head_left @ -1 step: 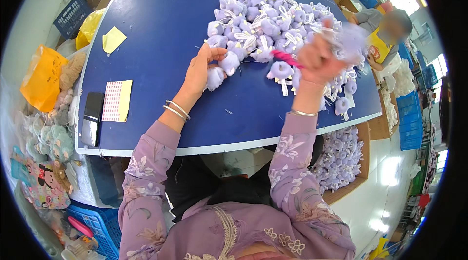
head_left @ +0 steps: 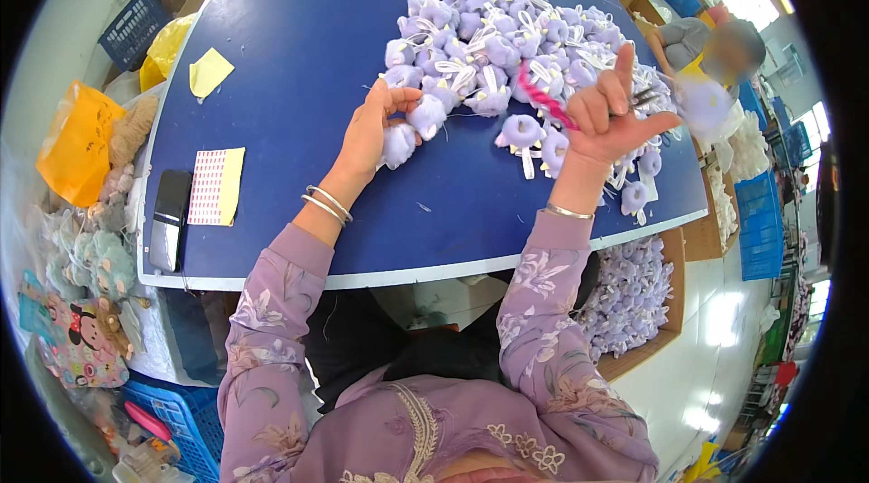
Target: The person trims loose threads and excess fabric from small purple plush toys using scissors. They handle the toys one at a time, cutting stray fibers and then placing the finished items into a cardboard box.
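Observation:
My left hand (head_left: 373,125) is closed on small lavender plush pieces above the blue table. One plush piece (head_left: 426,116) shows at the fingertips and a second (head_left: 397,146) below the fingers. On the right, my right hand (head_left: 599,116) has its index finger and thumb stretched apart. Its other fingers curl round a tool (head_left: 546,103) with a pink twisted handle; a dark pointed tip shows beside the thumb, its exact kind unclear. Beyond the thumb, a blurred lavender plush piece (head_left: 704,105) is in the air, apart from the hand. A large heap of such pieces (head_left: 489,39) with white ribbon loops lies ahead.
The blue table (head_left: 290,57) carries a phone (head_left: 170,220), a sticker sheet (head_left: 215,186) and a yellow paper (head_left: 211,74). A cardboard box (head_left: 670,329) full of plush pieces stands below its right edge. Another person (head_left: 701,39) sits at the far right.
My right hand has opened its index finger and thumb, and the blurred plush piece has left it toward the right. The pink handle has swung upward. My left hand stays put.

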Motion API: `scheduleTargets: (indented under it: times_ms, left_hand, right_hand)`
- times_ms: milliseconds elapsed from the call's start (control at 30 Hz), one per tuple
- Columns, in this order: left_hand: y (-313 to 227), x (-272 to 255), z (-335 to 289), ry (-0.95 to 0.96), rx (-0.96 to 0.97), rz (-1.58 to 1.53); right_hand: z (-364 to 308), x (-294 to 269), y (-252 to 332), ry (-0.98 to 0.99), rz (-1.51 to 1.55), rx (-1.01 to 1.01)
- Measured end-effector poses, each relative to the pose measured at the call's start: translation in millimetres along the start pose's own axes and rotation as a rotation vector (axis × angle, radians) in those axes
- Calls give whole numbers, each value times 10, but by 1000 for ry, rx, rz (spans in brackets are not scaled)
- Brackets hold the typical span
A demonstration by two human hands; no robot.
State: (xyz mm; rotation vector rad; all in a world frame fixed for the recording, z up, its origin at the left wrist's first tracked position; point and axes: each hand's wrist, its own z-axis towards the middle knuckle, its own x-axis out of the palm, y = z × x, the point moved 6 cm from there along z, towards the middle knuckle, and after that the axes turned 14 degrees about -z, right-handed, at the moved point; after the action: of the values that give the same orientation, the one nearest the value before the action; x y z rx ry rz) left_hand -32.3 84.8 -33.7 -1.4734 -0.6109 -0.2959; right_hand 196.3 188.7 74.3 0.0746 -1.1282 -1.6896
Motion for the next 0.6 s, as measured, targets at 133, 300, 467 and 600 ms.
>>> scheduleTargets:
  times_ms: [133,300,467,600]
  left_hand:
    - [-65,182,-67,83,-77,-222]
    - [-137,137,-117,101,-41,-322]
    - [-214,121,-153,125,60,-184]
    - [-143,125,-125,87,64,-28]
  right_hand:
    - [-91,-261,-255,-242,-416,317]
    - [-92,439,-844,-1,-928,730]
    - [-85,600,-976,53,-957,596]
    - [-122,478,-1070,-8,-1012,482]
